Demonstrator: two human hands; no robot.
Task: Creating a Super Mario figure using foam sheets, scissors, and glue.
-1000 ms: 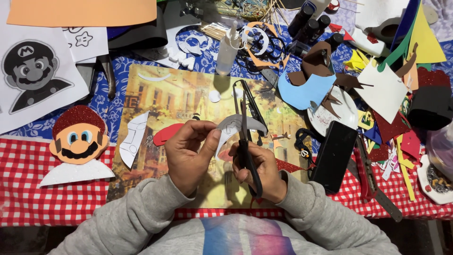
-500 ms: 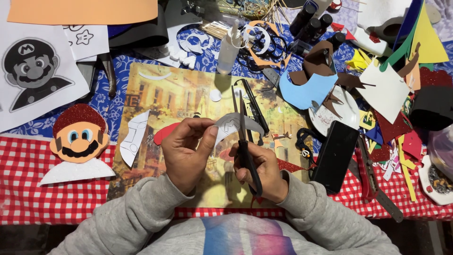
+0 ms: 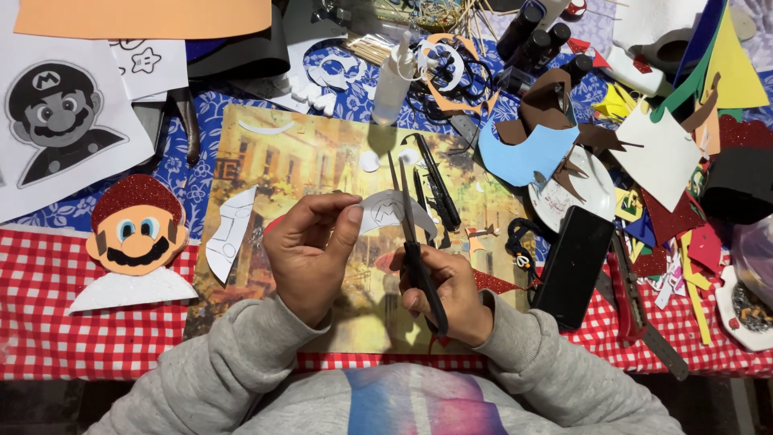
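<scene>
Little has shifted over the last second: both hands keep to the same spot above the picture mat, and the grey cut-out has only turned a touch between the fingers while the scissors stay pointed away from the body.

Nearest to me, the grey sleeves come up from the bottom edge and meet over the mat. The left hand is curled, thumb and forefinger pinched on the left end of the grey foam piece, holding it lifted off the bench. The right hand is closed through the loops of the black scissors, blades aimed upward along the right side of that piece; whether the blades are biting or just resting against the edge I cannot tell.

As far as it shows, the shape is mostly cut free already, an arch with a drawn outline in its middle, and what seems left is trimming along the edge near the blades.

Under the hands lies the picture mat with a white offcut on its left side. To the left, on the red checked cloth, sits a finished foam face with a red cap. To the right lies a flat black case. Farther off are a light blue foam piece, a printed grey character sheet, an orange sheet and a heap of coloured scraps.
</scene>
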